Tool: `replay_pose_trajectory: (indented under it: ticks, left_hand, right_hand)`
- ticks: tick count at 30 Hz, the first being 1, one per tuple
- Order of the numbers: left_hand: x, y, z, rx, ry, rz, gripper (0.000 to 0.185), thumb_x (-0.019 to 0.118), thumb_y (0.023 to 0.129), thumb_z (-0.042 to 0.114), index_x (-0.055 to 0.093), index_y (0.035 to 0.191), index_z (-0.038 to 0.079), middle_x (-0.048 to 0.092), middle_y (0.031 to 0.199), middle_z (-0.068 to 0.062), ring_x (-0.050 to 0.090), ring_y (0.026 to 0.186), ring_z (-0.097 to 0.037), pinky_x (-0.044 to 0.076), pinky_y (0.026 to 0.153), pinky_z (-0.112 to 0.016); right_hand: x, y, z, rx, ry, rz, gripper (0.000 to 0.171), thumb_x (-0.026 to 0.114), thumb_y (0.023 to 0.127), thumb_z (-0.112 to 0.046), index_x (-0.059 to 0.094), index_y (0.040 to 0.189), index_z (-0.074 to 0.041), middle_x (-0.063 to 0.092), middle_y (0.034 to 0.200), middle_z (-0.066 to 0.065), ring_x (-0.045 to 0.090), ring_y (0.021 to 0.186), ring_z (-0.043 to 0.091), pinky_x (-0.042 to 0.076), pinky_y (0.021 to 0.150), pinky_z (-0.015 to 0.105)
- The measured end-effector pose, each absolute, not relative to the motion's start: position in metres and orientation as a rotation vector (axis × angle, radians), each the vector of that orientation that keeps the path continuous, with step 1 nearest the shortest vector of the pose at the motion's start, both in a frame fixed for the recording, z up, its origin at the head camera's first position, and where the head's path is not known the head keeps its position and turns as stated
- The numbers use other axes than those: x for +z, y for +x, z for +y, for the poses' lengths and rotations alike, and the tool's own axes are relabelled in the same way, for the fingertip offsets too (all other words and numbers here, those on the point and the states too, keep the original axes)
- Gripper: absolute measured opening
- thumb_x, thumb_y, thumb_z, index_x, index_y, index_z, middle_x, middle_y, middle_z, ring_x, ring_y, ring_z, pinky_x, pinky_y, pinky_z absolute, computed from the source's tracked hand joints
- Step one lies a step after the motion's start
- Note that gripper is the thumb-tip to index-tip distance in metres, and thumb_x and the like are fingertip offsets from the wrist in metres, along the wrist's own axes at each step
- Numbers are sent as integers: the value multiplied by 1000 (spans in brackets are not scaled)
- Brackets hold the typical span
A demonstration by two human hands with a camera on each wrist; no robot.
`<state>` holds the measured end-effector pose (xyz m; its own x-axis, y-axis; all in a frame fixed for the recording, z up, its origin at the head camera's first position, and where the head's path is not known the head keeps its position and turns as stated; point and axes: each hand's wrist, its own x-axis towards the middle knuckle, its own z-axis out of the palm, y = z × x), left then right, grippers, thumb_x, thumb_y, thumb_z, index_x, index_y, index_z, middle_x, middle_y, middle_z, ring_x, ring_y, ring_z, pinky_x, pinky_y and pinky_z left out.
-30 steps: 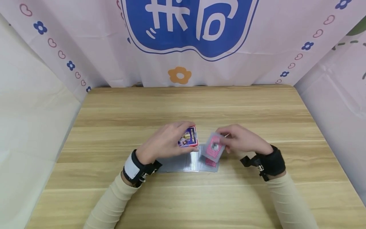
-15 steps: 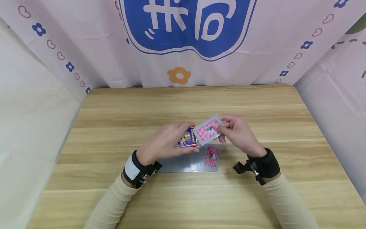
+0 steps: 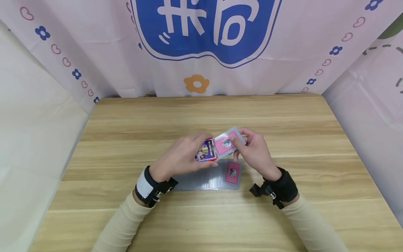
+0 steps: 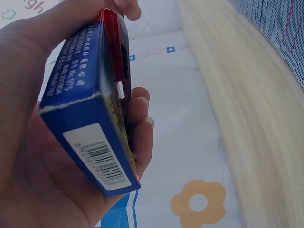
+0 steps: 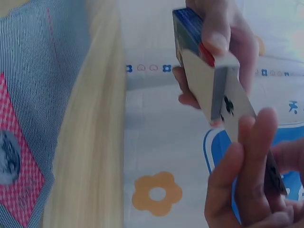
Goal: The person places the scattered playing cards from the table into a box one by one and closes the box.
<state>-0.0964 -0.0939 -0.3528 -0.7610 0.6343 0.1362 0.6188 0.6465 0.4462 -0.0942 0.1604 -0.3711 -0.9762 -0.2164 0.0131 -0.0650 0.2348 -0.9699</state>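
Observation:
My left hand (image 3: 181,157) grips a blue and red playing-card box (image 3: 206,151) just above the table, its open end facing right. The left wrist view shows the box (image 4: 90,118) lying across my palm, barcode end nearest. My right hand (image 3: 255,148) pinches a pink-backed card (image 3: 227,143) and holds its edge against the box's mouth. From the right wrist the box (image 5: 199,66) is seen end on, and the card (image 5: 235,111) with a club pip meets it above my fingers (image 5: 247,161). Below both hands a spread of cards (image 3: 214,176) lies on the table.
The wooden table (image 3: 201,115) ends at a pink printed cloth backdrop (image 3: 204,35) behind and at white cloth walls on both sides. One card in the spread shows its pink back (image 3: 232,172). Black wrist straps sit on both forearms.
My right hand lifted a pink-backed card off the spread and carried it up and left to the mouth of the box. My left hand and the box stayed in place.

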Motion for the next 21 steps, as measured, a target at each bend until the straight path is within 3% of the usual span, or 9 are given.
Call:
replay_pose_trajectory:
  ticks: [7, 10, 13, 16, 21]
  left_hand:
    - [-355, -96, -94, 791, 1075, 2851, 74, 87, 85, 49, 59, 140, 8, 72, 107, -4, 63, 82, -8, 55, 68, -21]
    - [-356, -97, -94, 803, 1076, 2859, 73, 86, 86, 49, 59, 140, 7, 72, 107, -3, 64, 82, -7, 55, 68, -21]
    - [-356, -97, -94, 799, 1090, 2867, 74, 86, 85, 49, 59, 139, 6, 73, 110, -5, 66, 83, -8, 57, 71, -22]
    - [-356, -97, -94, 786, 1084, 2867, 73, 86, 85, 49, 59, 139, 7, 73, 108, -5, 66, 83, -8, 58, 71, -23]
    - [-357, -97, -93, 768, 1081, 2843, 75, 84, 86, 53, 59, 140, 7, 73, 109, -5, 65, 82, -8, 56, 70, -22]
  right_hand:
    - [-373, -85, 144, -1989, -262, 2361, 16, 60, 106, -11, 65, 113, 3, 74, 68, 13, 67, 49, 23, 27, 41, 23]
    - [-375, -82, 140, -1894, -308, 2363, 17, 59, 107, -12, 66, 114, 2, 76, 75, 14, 69, 57, 32, 34, 43, 22]
    - [-374, -82, 138, -1756, -348, 2369, 23, 54, 109, -15, 69, 118, 0, 74, 82, 15, 69, 66, 34, 46, 54, 25]
    - [-373, -84, 141, -1713, -346, 2322, 29, 48, 112, -15, 70, 122, 0, 70, 89, 15, 66, 72, 27, 54, 66, 27]
    - [-372, -88, 147, -1709, -293, 2261, 23, 59, 108, -18, 72, 120, -3, 69, 99, 12, 66, 78, 22, 56, 74, 26]
